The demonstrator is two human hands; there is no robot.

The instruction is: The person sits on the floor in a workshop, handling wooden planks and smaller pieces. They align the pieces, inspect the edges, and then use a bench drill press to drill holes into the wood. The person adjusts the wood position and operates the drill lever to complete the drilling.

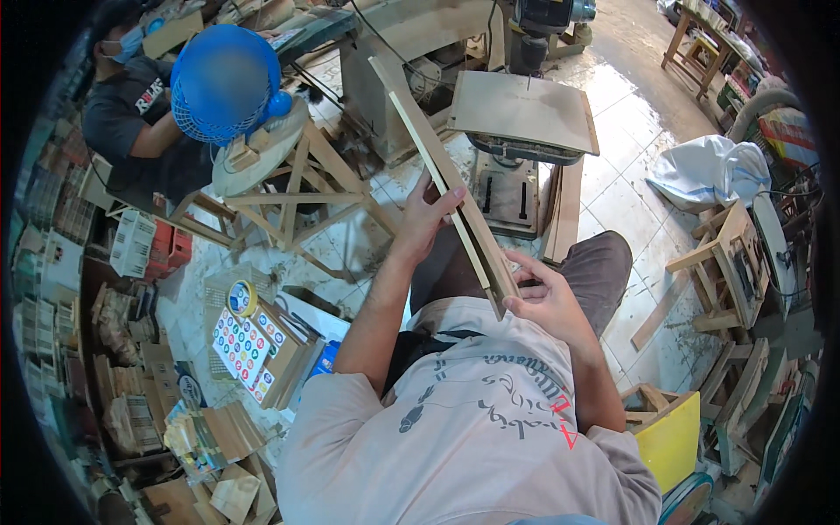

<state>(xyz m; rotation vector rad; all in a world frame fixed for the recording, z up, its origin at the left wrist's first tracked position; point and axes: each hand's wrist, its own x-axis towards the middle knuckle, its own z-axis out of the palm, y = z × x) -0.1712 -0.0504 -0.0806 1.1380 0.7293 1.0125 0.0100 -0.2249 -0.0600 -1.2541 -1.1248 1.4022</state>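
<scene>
A long, narrow wooden board (477, 219) slants across my lap, its far end pointing up and left. Along its left side lies a thinner pale wooden strip (427, 156), with a narrow gap showing between the two near my body. My left hand (427, 217) grips both pieces around the middle, thumb on top. At the near end, the fingers and thumb of my right hand (547, 302) close on the board's right edge. Just beyond the boards stands a drill press (529, 39), with a flat wooden panel (525, 109) on its table.
A masked person (131, 131) sits at far left behind a blue mesh basket (219, 87) and a round wooden stool (254, 162). Sticker sheets (245, 350) and a tape roll (242, 297) lie at my left. A white sack (713, 171) and small wooden stand (722, 262) are right.
</scene>
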